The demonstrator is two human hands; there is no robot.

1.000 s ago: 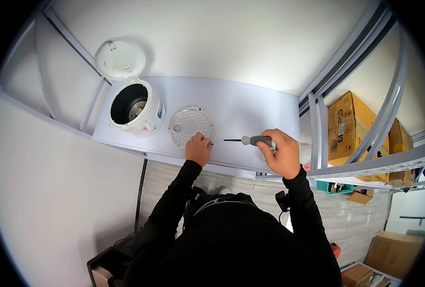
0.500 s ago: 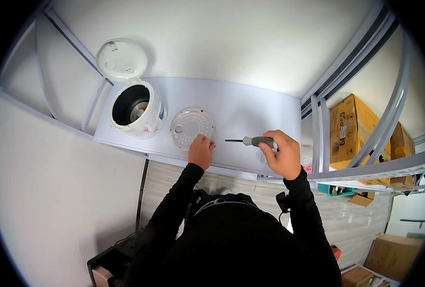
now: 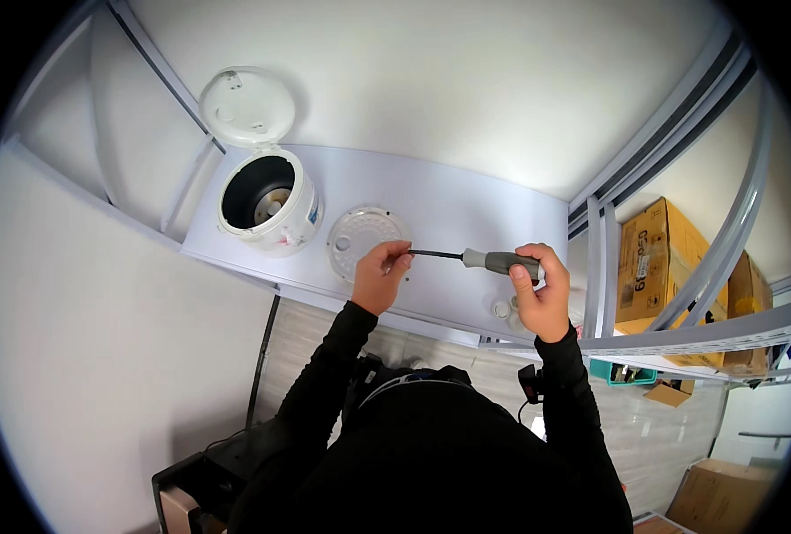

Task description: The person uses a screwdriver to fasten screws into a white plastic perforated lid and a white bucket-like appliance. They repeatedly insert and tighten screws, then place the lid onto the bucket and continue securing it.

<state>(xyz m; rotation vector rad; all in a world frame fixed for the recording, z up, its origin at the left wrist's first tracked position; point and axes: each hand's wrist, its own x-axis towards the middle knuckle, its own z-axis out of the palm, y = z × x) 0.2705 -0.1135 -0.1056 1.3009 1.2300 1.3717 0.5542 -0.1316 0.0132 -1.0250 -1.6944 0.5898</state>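
Hands met over the white counter [image 3: 466, 209]. Your right hand [image 3: 542, 298] wrapped its grip tight around the grey handle of the screwdriver [image 3: 489, 260], to the right of the round white plate [image 3: 355, 240]. Your left hand [image 3: 382, 276] pinched the thin dark tip of that screwdriver, right at the plate's right edge. The plate lay flat on the counter. Just left of the plate stood the white rice cooker [image 3: 266, 200], its lid [image 3: 246, 107] tipped up and open.
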